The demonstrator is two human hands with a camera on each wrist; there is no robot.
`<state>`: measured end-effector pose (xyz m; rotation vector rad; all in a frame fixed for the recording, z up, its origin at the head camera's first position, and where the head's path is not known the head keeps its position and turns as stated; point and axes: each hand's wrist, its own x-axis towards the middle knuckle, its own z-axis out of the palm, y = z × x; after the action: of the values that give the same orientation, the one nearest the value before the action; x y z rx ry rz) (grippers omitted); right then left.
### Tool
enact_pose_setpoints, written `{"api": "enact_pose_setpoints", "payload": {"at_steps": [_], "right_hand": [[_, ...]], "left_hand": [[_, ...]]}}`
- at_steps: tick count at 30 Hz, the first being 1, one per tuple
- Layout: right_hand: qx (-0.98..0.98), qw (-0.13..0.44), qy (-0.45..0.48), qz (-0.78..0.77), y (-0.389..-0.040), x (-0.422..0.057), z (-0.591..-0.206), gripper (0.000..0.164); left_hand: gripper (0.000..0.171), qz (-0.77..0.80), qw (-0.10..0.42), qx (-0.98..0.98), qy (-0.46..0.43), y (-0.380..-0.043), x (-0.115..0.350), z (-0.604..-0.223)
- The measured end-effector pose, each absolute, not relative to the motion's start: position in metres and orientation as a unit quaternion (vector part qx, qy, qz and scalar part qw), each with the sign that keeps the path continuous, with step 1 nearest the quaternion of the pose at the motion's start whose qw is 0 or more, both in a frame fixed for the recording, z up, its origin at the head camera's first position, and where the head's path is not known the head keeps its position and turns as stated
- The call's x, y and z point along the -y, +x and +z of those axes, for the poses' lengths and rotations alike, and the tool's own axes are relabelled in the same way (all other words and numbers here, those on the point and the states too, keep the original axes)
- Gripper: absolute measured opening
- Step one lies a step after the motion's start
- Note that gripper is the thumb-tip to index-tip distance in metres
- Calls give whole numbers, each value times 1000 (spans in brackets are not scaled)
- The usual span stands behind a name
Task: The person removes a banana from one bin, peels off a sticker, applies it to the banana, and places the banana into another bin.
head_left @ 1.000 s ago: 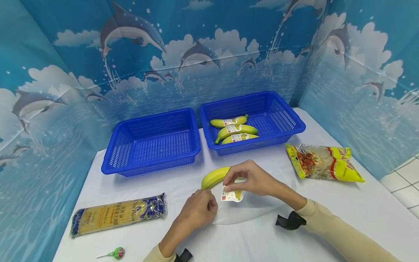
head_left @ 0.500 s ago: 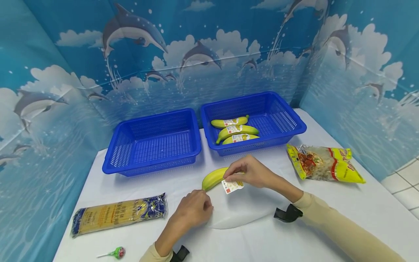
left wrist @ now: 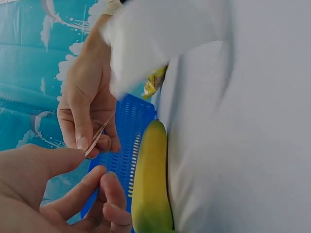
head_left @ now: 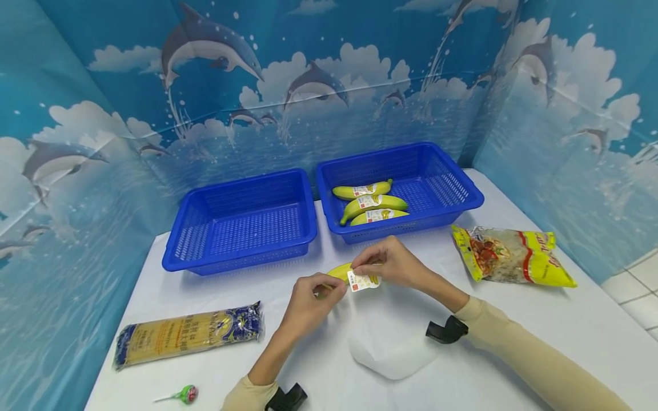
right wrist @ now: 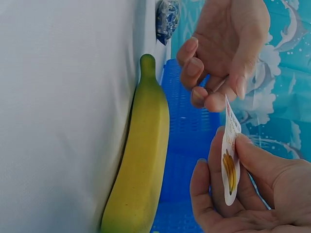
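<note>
Between right thumb and fingers, my right hand (head_left: 393,262) pinches a white banana-print sticker (head_left: 362,281), held up above the table. It shows nearly edge-on in the right wrist view. My left hand (head_left: 311,302) faces it with thumb and fingers spread apart, the thumb tip right by the sticker's edge in the left wrist view and nothing in its grasp. A banana (right wrist: 141,155) with no label on the side I see lies on the white cloth just beyond both hands. Nearer me is a pale, see-through backing sheet (head_left: 393,362), blurred in the left wrist view.
Behind stand two blue baskets, the left one (head_left: 241,260) bare inside, the right one (head_left: 401,229) with three labelled bananas (head_left: 380,203). A spaghetti pack (head_left: 187,335) and a lollipop (head_left: 187,394) lie left; a yellow food bag (head_left: 514,257) lies right.
The left hand has let go of the backing sheet, which has shifted toward me, and has risen to the sticker. The right hand has lifted slightly, still pinching the sticker.
</note>
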<state>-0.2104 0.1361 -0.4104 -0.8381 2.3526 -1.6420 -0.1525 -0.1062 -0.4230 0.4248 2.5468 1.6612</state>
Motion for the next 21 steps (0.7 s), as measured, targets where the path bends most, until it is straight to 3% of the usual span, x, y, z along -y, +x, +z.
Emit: {"api": "enact_pose_setpoints", "payload": {"at_steps": [21], "right_hand": [[-778, 72, -269, -562, -220, -142, -424, 8]], "left_hand": [[9, 575, 22, -815, 64, -166, 89, -423]]}}
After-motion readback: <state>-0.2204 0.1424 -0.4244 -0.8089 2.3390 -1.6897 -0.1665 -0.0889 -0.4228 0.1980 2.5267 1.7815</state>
